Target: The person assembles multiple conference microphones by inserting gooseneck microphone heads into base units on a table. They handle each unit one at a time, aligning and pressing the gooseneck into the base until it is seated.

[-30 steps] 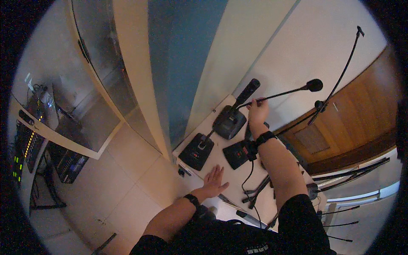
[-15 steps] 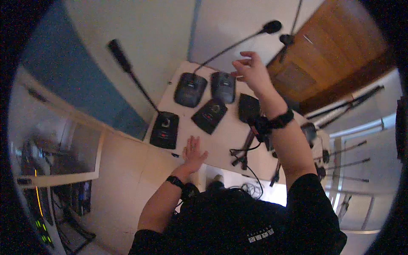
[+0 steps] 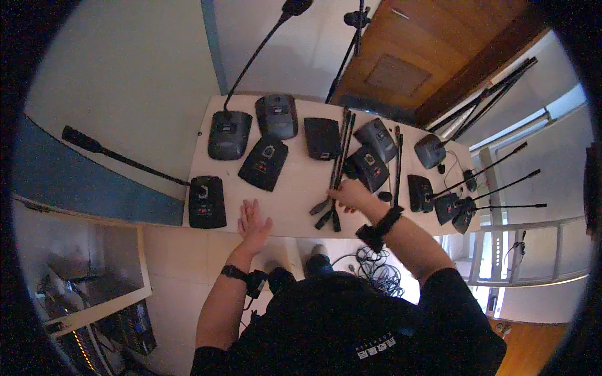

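Note:
My left hand (image 3: 253, 225) lies with its fingers spread on the front part of the pale table (image 3: 285, 210), right of a black microphone base (image 3: 207, 203) whose gooseneck points left. Curled fingers of my right hand (image 3: 354, 195) close round the lower part of the loose gooseneck microphones (image 3: 342, 150), which lie bundled lengthwise across the table. Their exact grip is partly hidden by the hand. Beyond my hands are more bases: a tilted one (image 3: 264, 164), a dark one with no stem (image 3: 322, 138), and a stacked one (image 3: 367, 168) just past my right hand.
A base with an upright gooseneck (image 3: 230, 135) stands at the far left corner. More microphones (image 3: 446, 207) with stems outstretched crowd the right end. Coiled black cables (image 3: 379, 272) lie on the floor below the front edge. A wooden door (image 3: 433, 56) rises behind, beside a black stand (image 3: 351, 50).
My right hand has come down from above the far bases to the loose goosenecks, its fingers closing there. My left hand stays near the front edge. The view has turned toward the right.

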The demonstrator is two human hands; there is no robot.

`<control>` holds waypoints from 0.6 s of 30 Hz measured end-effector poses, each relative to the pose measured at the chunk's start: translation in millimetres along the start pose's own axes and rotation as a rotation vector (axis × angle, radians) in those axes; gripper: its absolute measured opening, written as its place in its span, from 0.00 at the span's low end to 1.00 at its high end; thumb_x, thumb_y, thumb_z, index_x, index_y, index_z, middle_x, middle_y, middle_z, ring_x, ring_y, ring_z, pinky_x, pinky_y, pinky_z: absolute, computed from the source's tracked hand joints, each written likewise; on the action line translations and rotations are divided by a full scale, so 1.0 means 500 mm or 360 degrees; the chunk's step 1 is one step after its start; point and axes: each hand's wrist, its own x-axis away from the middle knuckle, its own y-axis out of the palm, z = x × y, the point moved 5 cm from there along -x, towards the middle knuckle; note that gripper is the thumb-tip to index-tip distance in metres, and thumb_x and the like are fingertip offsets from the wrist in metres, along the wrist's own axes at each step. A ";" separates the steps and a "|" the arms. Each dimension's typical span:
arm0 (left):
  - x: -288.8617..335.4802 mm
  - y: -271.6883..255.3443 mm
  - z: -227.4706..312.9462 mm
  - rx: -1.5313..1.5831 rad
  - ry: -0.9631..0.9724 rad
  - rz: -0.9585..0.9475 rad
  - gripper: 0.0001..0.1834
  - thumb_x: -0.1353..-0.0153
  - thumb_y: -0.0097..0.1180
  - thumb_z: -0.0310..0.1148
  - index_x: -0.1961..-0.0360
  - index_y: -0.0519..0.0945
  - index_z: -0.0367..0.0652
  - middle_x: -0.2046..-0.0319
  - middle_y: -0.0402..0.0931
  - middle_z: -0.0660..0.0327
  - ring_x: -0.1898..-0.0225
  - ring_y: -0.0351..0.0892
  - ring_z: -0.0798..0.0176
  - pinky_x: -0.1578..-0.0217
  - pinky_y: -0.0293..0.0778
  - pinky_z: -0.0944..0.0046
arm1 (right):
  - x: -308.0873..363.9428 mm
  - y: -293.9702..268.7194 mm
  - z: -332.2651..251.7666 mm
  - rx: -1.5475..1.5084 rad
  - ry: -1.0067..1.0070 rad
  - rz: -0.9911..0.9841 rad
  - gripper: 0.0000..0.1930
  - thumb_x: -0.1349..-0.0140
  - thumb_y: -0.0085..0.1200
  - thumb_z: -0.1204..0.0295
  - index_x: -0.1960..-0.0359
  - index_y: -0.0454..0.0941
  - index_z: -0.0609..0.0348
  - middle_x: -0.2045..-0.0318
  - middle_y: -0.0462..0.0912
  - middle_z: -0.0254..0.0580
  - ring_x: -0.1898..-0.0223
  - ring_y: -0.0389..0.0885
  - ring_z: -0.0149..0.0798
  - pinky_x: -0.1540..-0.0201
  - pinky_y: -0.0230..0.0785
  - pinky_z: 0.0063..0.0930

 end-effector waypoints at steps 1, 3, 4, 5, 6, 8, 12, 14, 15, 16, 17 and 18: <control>0.000 0.001 -0.003 0.0019 0.0009 0.0000 0.41 0.38 0.42 0.52 0.31 0.39 0.49 0.30 0.27 0.52 0.30 0.23 0.50 0.36 0.26 0.44 | -0.012 0.024 0.006 0.0124 0.0038 0.0019 0.26 0.43 0.51 0.49 0.73 0.78 0.66 0.73 0.81 0.51 0.76 0.82 0.43 0.76 0.75 0.34; 0.001 -0.001 -0.004 0.0047 0.0033 0.0009 0.41 0.38 0.41 0.53 0.31 0.39 0.49 0.30 0.27 0.52 0.30 0.23 0.50 0.37 0.26 0.43 | -0.021 0.053 0.001 0.0319 -0.0080 0.0247 0.24 0.44 0.51 0.50 0.71 0.80 0.65 0.71 0.81 0.52 0.71 0.82 0.47 0.69 0.75 0.36; 0.002 -0.002 -0.004 0.0057 0.0048 0.0016 0.41 0.38 0.40 0.54 0.31 0.40 0.50 0.30 0.26 0.52 0.30 0.23 0.50 0.36 0.27 0.44 | -0.025 0.062 -0.007 0.0406 -0.0114 0.0384 0.24 0.45 0.51 0.51 0.70 0.80 0.65 0.70 0.82 0.52 0.68 0.82 0.49 0.65 0.75 0.37; 0.002 -0.005 -0.003 0.0067 0.0053 0.0022 0.40 0.38 0.39 0.54 0.31 0.40 0.50 0.30 0.26 0.53 0.30 0.23 0.51 0.36 0.27 0.44 | -0.033 0.074 -0.004 0.0361 0.0073 0.0425 0.21 0.47 0.50 0.55 0.69 0.81 0.63 0.68 0.82 0.52 0.61 0.80 0.53 0.57 0.72 0.38; 0.004 -0.006 -0.002 0.0058 0.0063 0.0027 0.40 0.38 0.39 0.54 0.31 0.40 0.51 0.30 0.26 0.53 0.30 0.23 0.51 0.36 0.27 0.44 | -0.039 0.085 -0.009 0.0461 0.0037 0.0419 0.20 0.48 0.49 0.56 0.70 0.81 0.63 0.68 0.82 0.52 0.62 0.80 0.53 0.57 0.72 0.39; 0.005 -0.012 0.002 0.0045 0.0054 0.0036 0.40 0.38 0.39 0.54 0.31 0.40 0.51 0.30 0.27 0.54 0.30 0.23 0.52 0.36 0.27 0.44 | -0.054 0.096 -0.016 0.0635 -0.0051 0.0453 0.19 0.48 0.48 0.58 0.72 0.81 0.63 0.68 0.82 0.52 0.63 0.80 0.53 0.58 0.72 0.39; 0.003 -0.020 0.005 0.0027 -0.0017 -0.0015 0.39 0.38 0.40 0.53 0.31 0.41 0.52 0.30 0.26 0.55 0.30 0.23 0.53 0.36 0.28 0.46 | -0.070 0.093 0.008 0.0634 -0.0374 0.0477 0.19 0.48 0.47 0.59 0.76 0.80 0.64 0.70 0.81 0.55 0.66 0.80 0.53 0.62 0.72 0.42; 0.002 -0.021 0.003 0.0042 -0.0075 -0.0011 0.39 0.38 0.41 0.52 0.31 0.41 0.52 0.30 0.27 0.55 0.30 0.23 0.54 0.36 0.28 0.46 | -0.073 0.081 0.033 0.0308 -0.0335 0.0591 0.19 0.47 0.45 0.60 0.80 0.79 0.65 0.72 0.81 0.55 0.70 0.81 0.51 0.67 0.71 0.42; 0.001 -0.021 0.004 0.0033 -0.0058 -0.0018 0.39 0.38 0.41 0.52 0.31 0.41 0.52 0.30 0.27 0.55 0.30 0.24 0.54 0.36 0.29 0.46 | -0.071 0.071 0.045 0.0175 -0.0346 0.0645 0.19 0.46 0.44 0.60 0.79 0.78 0.66 0.74 0.80 0.54 0.72 0.80 0.49 0.69 0.70 0.41; -0.001 -0.020 0.004 0.0025 -0.0045 -0.0009 0.39 0.38 0.41 0.51 0.31 0.42 0.52 0.30 0.28 0.55 0.30 0.24 0.54 0.36 0.29 0.46 | -0.068 0.061 0.056 0.0041 -0.0357 0.0697 0.18 0.45 0.44 0.61 0.78 0.77 0.66 0.76 0.79 0.52 0.75 0.79 0.48 0.72 0.69 0.39; -0.001 -0.019 0.002 0.0035 -0.0057 -0.0012 0.39 0.38 0.42 0.51 0.31 0.42 0.52 0.30 0.28 0.55 0.30 0.24 0.53 0.36 0.29 0.46 | -0.064 0.052 0.067 -0.0158 -0.0315 0.0758 0.18 0.45 0.43 0.62 0.77 0.76 0.66 0.77 0.78 0.51 0.77 0.78 0.46 0.75 0.68 0.38; -0.002 -0.018 0.001 0.0006 -0.0032 -0.0003 0.39 0.38 0.42 0.50 0.31 0.42 0.52 0.30 0.28 0.55 0.30 0.24 0.53 0.36 0.29 0.46 | -0.058 0.041 0.077 -0.0360 -0.0282 0.0825 0.17 0.44 0.42 0.62 0.76 0.75 0.66 0.79 0.77 0.49 0.79 0.77 0.44 0.77 0.67 0.36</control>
